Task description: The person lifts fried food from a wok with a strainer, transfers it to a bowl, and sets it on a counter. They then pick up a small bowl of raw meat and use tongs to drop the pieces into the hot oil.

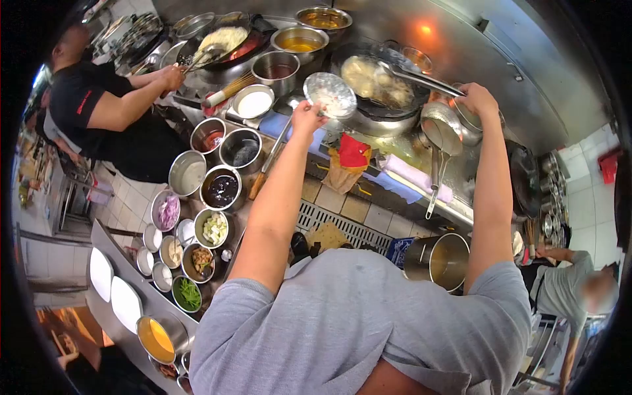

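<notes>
My left hand (308,120) is closed on the rim of a metal bowl (337,84) with pale bits in it, tilted beside the wok. In my right hand (478,101) is the handle of a long metal utensil (428,80), which reaches over the wok (378,115). Pale pieces of food (368,82) lie in the wok in bubbling liquid. A metal strainer (442,125) rests to the right of the wok, below my right hand. The red cloth (354,151) lies on the stove's front edge.
Metal bowls of liquid (299,41) stand at the back. Seasoning and vegetable containers (214,227) line the left counter. A co-worker (118,99) tends another wok at the left; another person (569,289) is at the lower right. A large pot (421,260) stands near my right elbow.
</notes>
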Available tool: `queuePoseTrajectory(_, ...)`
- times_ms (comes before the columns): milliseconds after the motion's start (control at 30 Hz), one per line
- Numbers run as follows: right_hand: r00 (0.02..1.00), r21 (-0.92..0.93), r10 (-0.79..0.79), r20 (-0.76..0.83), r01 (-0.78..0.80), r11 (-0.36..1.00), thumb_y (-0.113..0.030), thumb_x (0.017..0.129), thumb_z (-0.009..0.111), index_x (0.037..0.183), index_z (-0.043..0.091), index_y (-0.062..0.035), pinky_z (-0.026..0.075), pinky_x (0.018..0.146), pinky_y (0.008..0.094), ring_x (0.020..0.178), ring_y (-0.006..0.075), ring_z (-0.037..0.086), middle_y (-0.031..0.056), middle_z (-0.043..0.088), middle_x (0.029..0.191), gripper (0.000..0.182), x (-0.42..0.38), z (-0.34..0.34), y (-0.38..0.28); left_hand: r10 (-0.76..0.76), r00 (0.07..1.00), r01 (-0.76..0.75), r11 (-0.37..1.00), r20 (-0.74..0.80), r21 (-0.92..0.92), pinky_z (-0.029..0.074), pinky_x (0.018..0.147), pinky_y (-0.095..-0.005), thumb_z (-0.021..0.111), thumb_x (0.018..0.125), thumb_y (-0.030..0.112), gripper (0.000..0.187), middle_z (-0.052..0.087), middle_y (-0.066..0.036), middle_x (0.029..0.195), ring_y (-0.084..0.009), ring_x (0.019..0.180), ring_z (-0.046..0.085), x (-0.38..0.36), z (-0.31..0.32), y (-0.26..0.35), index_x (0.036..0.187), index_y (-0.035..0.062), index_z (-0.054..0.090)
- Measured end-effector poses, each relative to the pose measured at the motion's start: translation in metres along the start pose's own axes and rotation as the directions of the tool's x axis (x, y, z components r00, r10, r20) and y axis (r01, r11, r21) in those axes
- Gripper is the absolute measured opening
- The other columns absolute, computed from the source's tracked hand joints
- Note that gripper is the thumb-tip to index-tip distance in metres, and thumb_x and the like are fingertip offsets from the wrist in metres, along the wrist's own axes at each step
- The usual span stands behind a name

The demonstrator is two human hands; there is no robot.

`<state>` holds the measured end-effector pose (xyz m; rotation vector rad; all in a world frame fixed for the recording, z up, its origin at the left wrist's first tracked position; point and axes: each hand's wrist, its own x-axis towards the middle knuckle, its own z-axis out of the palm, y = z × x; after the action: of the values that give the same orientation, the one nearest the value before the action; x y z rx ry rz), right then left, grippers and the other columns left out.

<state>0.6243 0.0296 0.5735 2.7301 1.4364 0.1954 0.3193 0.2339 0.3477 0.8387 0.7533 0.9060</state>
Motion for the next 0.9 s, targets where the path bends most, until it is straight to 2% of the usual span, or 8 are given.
queuePoseTrajectory(100,0.983,-0.014,0.122,0.138,-0.122,0.992,-0.028,0.071,0.065,0.098,0.062,-0.0098,0.045,0.078,0.0395,0.093,0.0299,0.058,0.0144,0.061,0.099,0.033,0.041,0.034,-0.019,-0.043,0.998,0.044,0.999,-0.035,0.015,0.050,0.047,-0.0280,0.055,0.083,0.013,0.011,0.058,-0.010,0.080,-0.0175,0.054,0.057,0.002,-0.003,0.010,0.083,0.0061,0.046)
queuePoseTrajectory(233,0.995,-0.070,0.078,-0.066,-0.083,0.994,-0.028,0.073,0.064,0.102,0.061,-0.0118,0.045,0.078,0.0403,0.094,0.0295,0.058,0.0143,0.060,0.101,0.033,0.019,-0.002,-0.068,-0.042,0.999,0.043,0.998,-0.014,0.053,0.049,0.046,-0.0275,0.055,0.084,0.014,0.014,0.058,-0.010,0.077,-0.0173,0.054,0.056,0.018,-0.029,0.016,0.080,0.0062,0.044)
queuePoseTrajectory(333,0.988,-0.136,-0.095,-0.125,0.078,0.988,-0.027,0.073,0.063,0.106,0.059,-0.0145,0.046,0.076,0.0398,0.090,0.0290,0.059,0.0123,0.062,0.096,0.035,-0.035,-0.058,-0.115,0.095,0.995,-0.104,0.941,0.043,0.323,0.048,0.047,-0.0256,0.056,0.082,0.015,0.020,0.059,-0.006,0.075,-0.0132,0.054,0.055,0.032,-0.054,0.024,0.070,0.0048,0.043)
queuePoseTrajectory(400,0.977,-0.174,-0.180,-0.112,0.159,0.972,-0.026,0.073,0.064,0.107,0.059,-0.0158,0.047,0.075,0.0397,0.088,0.0289,0.059,0.0117,0.062,0.094,0.036,-0.051,-0.063,-0.133,0.116,0.989,-0.143,0.920,0.096,0.365,0.048,0.047,-0.0251,0.057,0.081,0.015,0.021,0.059,-0.005,0.075,-0.0121,0.055,0.054,0.034,-0.061,0.034,0.069,0.0046,0.043)
queuePoseTrajectory(467,0.884,-0.269,-0.431,-0.181,0.377,0.886,-0.024,0.071,0.064,0.106,0.060,-0.0171,0.048,0.071,0.0400,0.083,0.0287,0.060,0.0113,0.063,0.089,0.036,-0.060,-0.062,-0.142,0.126,0.977,-0.190,0.880,0.171,0.435,0.048,0.048,-0.0237,0.056,0.081,0.015,0.020,0.060,-0.005,0.076,-0.0100,0.057,0.052,0.034,-0.055,0.044,0.070,0.0047,0.045)
queuePoseTrajectory(633,0.925,-0.243,-0.362,-0.112,0.328,0.913,-0.022,0.070,0.065,0.103,0.061,-0.0181,0.047,0.071,0.0402,0.083,0.0298,0.060,0.0120,0.063,0.089,0.034,-0.060,-0.044,-0.163,0.080,0.962,-0.151,0.953,0.261,0.263,0.048,0.049,-0.0233,0.052,0.085,0.013,0.015,0.060,-0.005,0.079,-0.0103,0.057,0.053,0.044,-0.039,0.040,0.073,0.0052,0.046)
queuePoseTrajectory(700,0.949,-0.190,-0.265,-0.169,0.232,0.954,-0.024,0.071,0.064,0.103,0.061,-0.0178,0.047,0.072,0.0398,0.085,0.0297,0.059,0.0109,0.062,0.091,0.033,-0.065,-0.048,-0.148,0.006,0.977,-0.044,0.984,0.214,0.174,0.048,0.050,-0.0239,0.051,0.086,0.013,0.014,0.060,-0.006,0.079,-0.0123,0.058,0.055,0.048,-0.041,0.037,0.075,0.0054,0.046)
queuePoseTrajectory(900,0.985,-0.017,0.014,-0.174,-0.017,1.000,-0.030,0.074,0.062,0.105,0.061,-0.0186,0.046,0.075,0.0386,0.090,0.0287,0.058,0.0092,0.062,0.097,0.033,-0.075,-0.077,-0.099,-0.054,0.991,0.040,0.993,0.122,0.114,0.049,0.050,-0.0251,0.051,0.086,0.013,0.013,0.058,-0.006,0.077,-0.0149,0.060,0.057,0.044,-0.047,0.037,0.077,0.0056,0.046)
